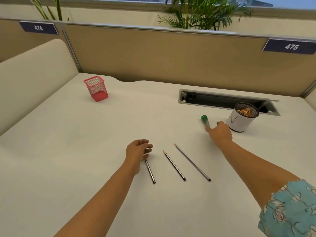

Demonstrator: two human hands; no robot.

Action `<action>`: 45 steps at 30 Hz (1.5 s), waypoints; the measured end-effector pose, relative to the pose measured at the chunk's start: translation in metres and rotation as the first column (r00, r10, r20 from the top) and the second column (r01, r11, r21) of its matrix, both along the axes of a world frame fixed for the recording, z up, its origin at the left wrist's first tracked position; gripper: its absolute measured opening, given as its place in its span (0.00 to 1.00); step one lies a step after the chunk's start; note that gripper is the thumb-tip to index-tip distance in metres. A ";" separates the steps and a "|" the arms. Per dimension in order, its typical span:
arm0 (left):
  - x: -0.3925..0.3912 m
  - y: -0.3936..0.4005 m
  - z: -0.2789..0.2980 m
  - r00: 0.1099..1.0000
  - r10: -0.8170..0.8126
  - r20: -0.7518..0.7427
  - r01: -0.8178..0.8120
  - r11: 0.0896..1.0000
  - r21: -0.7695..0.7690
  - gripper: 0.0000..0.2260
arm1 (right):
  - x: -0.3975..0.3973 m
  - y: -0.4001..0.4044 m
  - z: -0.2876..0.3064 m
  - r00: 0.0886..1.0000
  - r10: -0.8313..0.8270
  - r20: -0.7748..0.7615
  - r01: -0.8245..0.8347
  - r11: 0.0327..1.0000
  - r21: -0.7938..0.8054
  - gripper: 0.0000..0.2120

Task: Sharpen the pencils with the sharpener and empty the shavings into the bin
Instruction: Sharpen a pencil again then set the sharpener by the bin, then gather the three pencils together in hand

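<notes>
From the head camera, a pale desk (pixel 85 168) fills the view, walled at the back by a tan partition (pixel 153 53) bearing number plates 474 and 475.

Three dark, slim pencils lie on the desk in front of the person, roughly parallel, points away from the camera and angled to the left. The left pencil (pixel 150 171) shows only its rear half; its front end lies under the left hand (pixel 137 151), whose fingers are curled loosely over it. Whether they actually pinch the pencil or only hover on it cannot be told. The middle pencil (pixel 174 165) is shorter, with a sharpened wooden tip. The right pencil (pixel 192 162) is the longest, greyish, also sharpened to a point. The two lie apart from each other and from both hands.

The sharpener (pixel 205 121) is a small tube with a clear body and a green cap, lying on the desk well to the right and beyond the pencils. The right hand (pixel 220 131) reaches to it: the fingertips meet the near end of the clear body, the fingers bent and close together, but a closed grasp is not plainly visible.

Just right of that hand stands the bin (pixel 239 122), a round dark mesh cup wrapped in white paper, with orange-brown shavings (pixel 246 111) inside. Behind it an open cable tray (pixel 222 100) is set into the desk.

Far left at the back stands a red mesh pen holder (pixel 96 88). A floral blue sleeve (pixel 290 211) covers the right upper arm. Green plants (pixel 205 12) rise behind the partition.
</notes>
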State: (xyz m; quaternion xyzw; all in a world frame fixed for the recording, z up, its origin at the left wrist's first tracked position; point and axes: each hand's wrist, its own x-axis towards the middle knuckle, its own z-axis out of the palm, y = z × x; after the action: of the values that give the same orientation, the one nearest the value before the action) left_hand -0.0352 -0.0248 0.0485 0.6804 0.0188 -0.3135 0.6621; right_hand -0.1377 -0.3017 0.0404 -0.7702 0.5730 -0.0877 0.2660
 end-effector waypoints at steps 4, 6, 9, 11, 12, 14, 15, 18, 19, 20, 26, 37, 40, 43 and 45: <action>-0.008 0.002 0.002 0.999 0.033 -0.009 -0.033 0.999 -0.019 0.06 | -0.009 0.025 0.008 0.991 0.021 0.130 -0.016 0.999 -0.040 0.26; -0.014 0.004 0.001 0.999 0.051 -0.016 -0.051 0.998 -0.029 0.07 | -0.016 0.044 0.008 0.969 0.047 0.242 -0.038 0.998 -0.039 0.24; -0.023 0.008 0.001 0.997 0.079 -0.027 -0.080 0.996 -0.039 0.07 | -0.030 0.083 0.004 0.902 0.070 0.426 -0.074 0.997 -0.006 0.19; -0.028 0.011 0.000 0.994 0.105 -0.033 -0.107 0.993 -0.046 0.07 | -0.037 0.105 0.001 0.859 0.074 0.507 -0.101 0.995 0.026 0.18; -0.031 0.015 -0.002 0.992 0.121 -0.037 -0.123 0.991 -0.050 0.07 | -0.039 0.115 -0.001 0.843 0.074 0.533 -0.116 0.992 0.045 0.17; -0.033 0.021 -0.004 0.988 0.146 -0.053 -0.149 0.987 -0.054 0.07 | -0.040 0.127 -0.004 0.822 0.053 0.567 -0.125 0.988 0.089 0.16; -0.035 0.026 -0.006 0.986 0.155 -0.060 -0.158 0.986 -0.048 0.07 | -0.040 0.134 -0.005 0.817 0.045 0.575 -0.131 0.985 0.109 0.15; -0.037 0.037 -0.007 0.983 0.172 -0.070 -0.175 0.984 -0.036 0.07 | -0.037 0.147 -0.003 0.811 0.057 0.582 -0.169 0.976 0.140 0.12; -0.035 0.042 -0.006 0.982 0.174 -0.068 -0.177 0.984 -0.038 0.07 | -0.034 0.151 -0.002 0.813 0.073 0.578 -0.184 0.973 0.137 0.11; -0.033 0.045 -0.006 0.983 0.171 -0.063 -0.174 0.984 -0.041 0.07 | -0.032 0.154 0.000 0.818 0.089 0.569 -0.195 0.972 0.128 0.10; -0.010 0.065 -0.009 0.992 0.107 -0.068 -0.111 0.992 -0.056 0.06 | -0.020 0.170 0.003 0.869 0.142 0.474 -0.211 0.973 0.094 0.09; 0.061 0.126 -0.013 0.983 -0.139 -0.116 0.134 0.990 -0.055 0.07 | 0.034 0.256 -0.013 0.967 0.196 -0.165 -0.189 0.980 0.057 0.09; 0.076 0.135 -0.016 0.964 -0.225 -0.143 0.219 0.974 -0.057 0.07 | 0.044 0.271 -0.009 0.979 0.113 -0.167 -0.111 0.994 0.021 0.08; 0.079 0.139 -0.016 0.917 -0.355 -0.182 0.349 0.935 -0.061 0.07 | 0.054 0.294 -0.004 0.999 0.032 0.028 -0.034 0.996 0.083 0.05; 0.077 0.135 -0.016 0.881 -0.423 -0.211 0.415 0.906 -0.085 0.08 | 0.063 0.312 0.000 0.988 0.036 0.149 -0.050 0.994 0.098 0.07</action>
State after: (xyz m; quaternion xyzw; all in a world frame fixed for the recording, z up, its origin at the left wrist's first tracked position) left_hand 0.0415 0.1106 0.0328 0.6160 -0.0599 -0.5244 0.5848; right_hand -0.0743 0.0105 0.0404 -0.7593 0.5388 -0.1091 0.3481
